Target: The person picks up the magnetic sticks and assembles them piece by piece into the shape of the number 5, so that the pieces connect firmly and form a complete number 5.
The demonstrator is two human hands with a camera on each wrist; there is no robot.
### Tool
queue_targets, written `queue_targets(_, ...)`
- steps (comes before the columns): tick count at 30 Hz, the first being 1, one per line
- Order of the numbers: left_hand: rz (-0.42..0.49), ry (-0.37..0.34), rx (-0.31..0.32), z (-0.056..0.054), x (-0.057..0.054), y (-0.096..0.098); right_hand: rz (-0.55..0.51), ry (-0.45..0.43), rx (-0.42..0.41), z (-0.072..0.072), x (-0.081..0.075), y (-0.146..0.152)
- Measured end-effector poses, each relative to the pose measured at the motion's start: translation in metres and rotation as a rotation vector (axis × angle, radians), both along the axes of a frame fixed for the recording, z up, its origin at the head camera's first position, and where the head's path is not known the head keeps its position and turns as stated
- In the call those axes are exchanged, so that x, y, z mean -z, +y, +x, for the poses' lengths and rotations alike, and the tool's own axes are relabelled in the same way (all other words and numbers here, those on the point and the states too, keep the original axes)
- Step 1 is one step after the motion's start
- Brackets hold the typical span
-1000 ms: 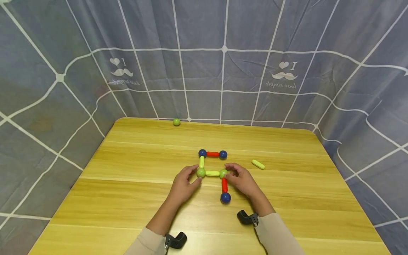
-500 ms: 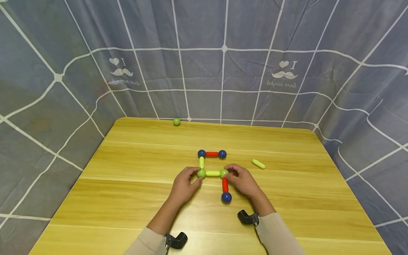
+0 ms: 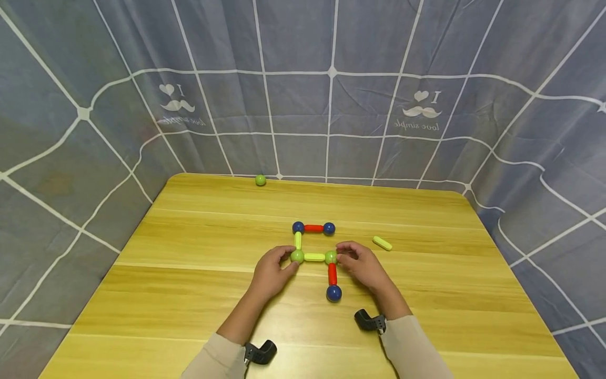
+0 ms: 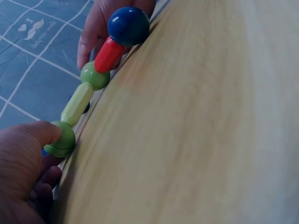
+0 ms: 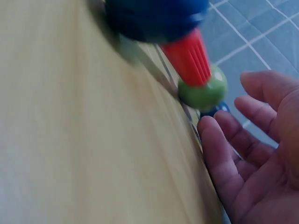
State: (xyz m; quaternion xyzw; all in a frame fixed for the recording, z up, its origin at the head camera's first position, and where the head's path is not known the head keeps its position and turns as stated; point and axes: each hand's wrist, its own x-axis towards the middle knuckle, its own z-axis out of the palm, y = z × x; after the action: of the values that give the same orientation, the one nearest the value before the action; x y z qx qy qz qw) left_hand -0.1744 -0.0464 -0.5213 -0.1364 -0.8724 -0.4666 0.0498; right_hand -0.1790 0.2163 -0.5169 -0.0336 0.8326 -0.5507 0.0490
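Observation:
On the table lies a zigzag chain of balls and rods. My left hand point(image 3: 273, 271) pinches the green ball point(image 4: 64, 140) at its left corner, thumb on the near side. A yellow-green rod point(image 3: 314, 257) runs from there to a second green ball point(image 3: 331, 257). Beside that ball my right hand point(image 5: 261, 144) is spread, thumb and fingers off it and holding nothing. A red rod point(image 3: 332, 274) leads from it toward me, ending in a blue ball point(image 3: 333, 293). Behind the left corner, another yellow-green rod point(image 3: 298, 240) reaches a blue ball point(image 3: 298, 227), then a red rod point(image 3: 313, 228) and blue ball point(image 3: 329, 228).
A loose yellow-green rod point(image 3: 382, 243) lies right of the chain. One loose green ball point(image 3: 260, 180) sits at the table's back edge, close to the grey-blue curtain point(image 3: 303, 105). Both wrists wear small black cameras.
The right hand's thumb and fingers have drawn away from the right green ball. My left hand stays at its ball, and the chain has barely moved.

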Motion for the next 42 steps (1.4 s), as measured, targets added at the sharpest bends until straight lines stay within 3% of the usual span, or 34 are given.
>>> queue_targets(5,0.002,0.001,0.001,0.0,0.0,0.0,0.04,0.057,0.065,0.001,-0.012,0.019)
queue_targets(10,-0.009,0.011,-0.005,0.0,0.002,0.0,0.169,0.161,0.175,0.006,-0.025,0.046)
queue_targets(14,-0.029,0.017,-0.001,-0.001,0.001,0.0,0.259,0.21,0.243,0.008,-0.023,0.065)
queue_targets(19,-0.043,0.018,0.005,-0.001,0.0,0.0,0.292,0.211,0.319,0.008,-0.02,0.08)
queue_targets(28,-0.049,0.03,-0.002,-0.002,0.003,0.0,0.291,0.116,0.202,0.006,-0.007,0.085)
queue_targets(42,-0.045,0.039,-0.004,-0.001,0.001,0.0,0.36,0.118,0.208,0.004,-0.003,0.081)
